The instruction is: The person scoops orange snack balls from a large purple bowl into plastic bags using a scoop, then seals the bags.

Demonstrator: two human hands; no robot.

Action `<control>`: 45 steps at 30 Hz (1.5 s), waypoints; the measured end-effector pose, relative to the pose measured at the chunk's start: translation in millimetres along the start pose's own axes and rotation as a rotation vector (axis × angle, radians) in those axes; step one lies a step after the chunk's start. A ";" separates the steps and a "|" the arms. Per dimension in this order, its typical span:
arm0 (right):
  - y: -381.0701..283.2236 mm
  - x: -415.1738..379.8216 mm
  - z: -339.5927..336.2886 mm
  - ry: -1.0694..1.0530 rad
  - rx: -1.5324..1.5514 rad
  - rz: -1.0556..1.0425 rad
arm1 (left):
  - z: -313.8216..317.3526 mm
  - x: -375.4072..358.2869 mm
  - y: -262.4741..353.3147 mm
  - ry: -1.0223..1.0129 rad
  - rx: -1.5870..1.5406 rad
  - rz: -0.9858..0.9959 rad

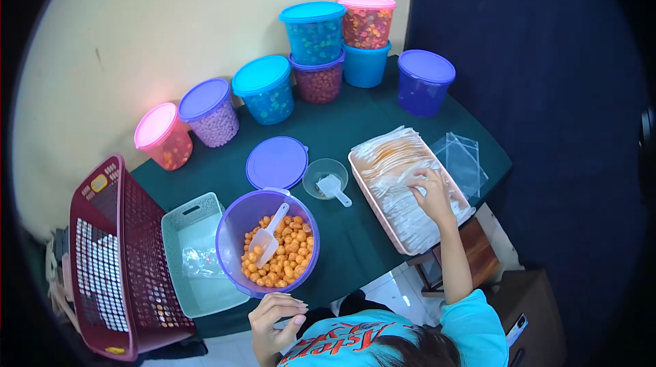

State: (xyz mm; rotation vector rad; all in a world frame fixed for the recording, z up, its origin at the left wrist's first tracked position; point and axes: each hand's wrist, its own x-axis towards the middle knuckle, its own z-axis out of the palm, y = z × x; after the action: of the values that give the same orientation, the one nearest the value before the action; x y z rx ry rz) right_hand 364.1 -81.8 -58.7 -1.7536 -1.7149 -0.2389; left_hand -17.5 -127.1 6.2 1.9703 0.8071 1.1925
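Observation:
My right hand (433, 196) is over the pink tray (374, 211), its fingers bent and apart on the rows of clear plastic packets (403, 193). Nothing shows clearly held in it. My left hand (275, 318) hovers at the near side of the purple tub (229, 237), thumb apart from the fingers, with nothing in it. Inside the tub lie round orange snack balls (294, 247), and a white scoop (268, 240) rests on them. Between tub and tray, a small clear bowl (316, 170) holds another white scoop (333, 189).
A purple lid (277, 162) lies behind the tub. Flat clear bags (461, 158) lie right of the tray. A pale green basket (179, 230) and a maroon laundry basket (130, 264) stand left. Several lidded tubs (263, 90) line the back of the table.

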 end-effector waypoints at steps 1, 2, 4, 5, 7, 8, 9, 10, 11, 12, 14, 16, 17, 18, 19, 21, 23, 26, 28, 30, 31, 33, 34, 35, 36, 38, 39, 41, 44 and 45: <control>5.8 3.8 3.0 0.001 0.010 -0.008 | 2.0 -1.9 0.4 0.026 -0.002 -0.005; 11.2 7.5 1.1 -0.005 0.022 -0.026 | 2.5 -4.2 0.3 0.049 -0.002 -0.008; 10.6 15.8 -16.9 0.074 0.117 0.119 | 1.1 -8.2 -0.9 0.087 0.015 -0.015; 4.8 22.0 -32.2 0.084 0.127 0.124 | 0.5 -9.0 -0.7 0.149 0.012 -0.046; -6.0 27.8 -51.4 0.010 0.135 0.064 | -1.5 -9.0 0.5 0.236 0.041 -0.087; -9.0 30.5 -54.9 -0.060 0.140 0.010 | -1.9 -7.1 1.5 0.243 0.042 -0.086; -7.4 28.4 -48.4 -0.155 0.134 -0.011 | -2.3 -4.7 2.1 0.264 0.060 -0.087; -2.5 23.1 -34.7 -0.152 0.135 -0.016 | -2.3 -2.3 2.4 0.284 0.079 -0.086; 5.2 16.1 -16.0 -0.196 0.022 -0.021 | -1.4 -0.1 1.3 0.282 0.076 -0.065; 13.6 11.5 0.5 -0.239 -0.092 -0.022 | -0.4 1.3 1.2 0.283 0.074 -0.060; 17.0 16.1 3.7 -0.214 -0.159 -0.046 | 2.5 4.4 0.8 0.242 0.075 -0.060; 12.5 20.9 -10.7 -0.070 0.001 -0.045 | 4.1 5.3 -0.5 0.225 0.064 -0.045; 1.6 28.4 -28.6 0.016 0.016 -0.067 | 3.5 3.2 -0.6 0.198 0.054 -0.039; -9.1 32.4 -43.7 0.013 0.021 -0.064 | 2.5 1.6 -0.7 0.196 0.058 -0.043; -19.1 36.3 -57.7 0.125 0.175 0.045 | 1.5 1.0 -1.6 0.203 0.028 -0.055; -39.9 36.4 -75.4 0.242 0.328 0.155 | -4.3 -0.5 -6.3 0.209 -0.001 -0.064; -68.2 33.0 -79.3 0.477 0.805 0.339 | -12.9 -4.2 -16.2 0.227 -0.219 -0.092; -114.7 28.0 -65.5 0.348 1.082 0.277 | -19.5 4.8 -42.8 0.319 -0.712 -0.145; -152.1 27.4 -45.2 0.207 1.242 0.325 | -28.3 25.2 -49.5 0.262 -0.964 -0.255; -184.4 25.5 -22.2 -0.020 1.451 0.409 | -34.3 38.9 -51.5 0.146 -1.101 -0.353; -196.2 25.3 -11.9 -0.037 1.483 0.438 | -33.5 40.2 -55.0 0.116 -1.099 -0.380; -216.4 24.1 2.1 -0.072 1.523 0.466 | -36.4 31.1 -70.2 0.018 -1.116 -0.397; -225.5 21.8 7.5 -0.032 1.674 0.544 | -35.3 17.0 -76.6 0.063 -1.084 -0.500; -234.6 18.4 12.8 0.012 1.821 0.626 | -34.0 16.0 -71.3 0.083 -0.904 -0.371; -243.7 12.7 18.7 -0.001 1.828 0.625 | -35.7 14.2 -66.4 0.099 -0.723 -0.246; -261.8 -2.5 29.8 -0.160 1.958 0.705 | -53.4 18.0 -68.2 0.150 -0.670 -0.055; -274.0 -8.6 31.9 -0.207 1.985 0.752 | -62.1 21.5 -68.9 0.188 -0.616 0.135; -294.2 -18.0 37.4 -0.270 1.944 0.756 | -78.5 27.1 -56.8 0.276 -0.638 0.178; -317.2 -35.5 48.3 -0.316 1.902 0.723 | -103.8 24.1 -56.6 0.290 -0.674 0.318; -324.4 -37.8 48.4 -0.389 1.817 0.658 | -111.7 22.9 -58.3 0.222 -0.698 0.426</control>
State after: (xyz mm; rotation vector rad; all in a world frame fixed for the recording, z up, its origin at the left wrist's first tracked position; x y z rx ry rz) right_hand 38.8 -112.1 -11.0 -0.7208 -0.6919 1.5123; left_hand -119.4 -49.4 8.5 1.4633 0.0197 1.6776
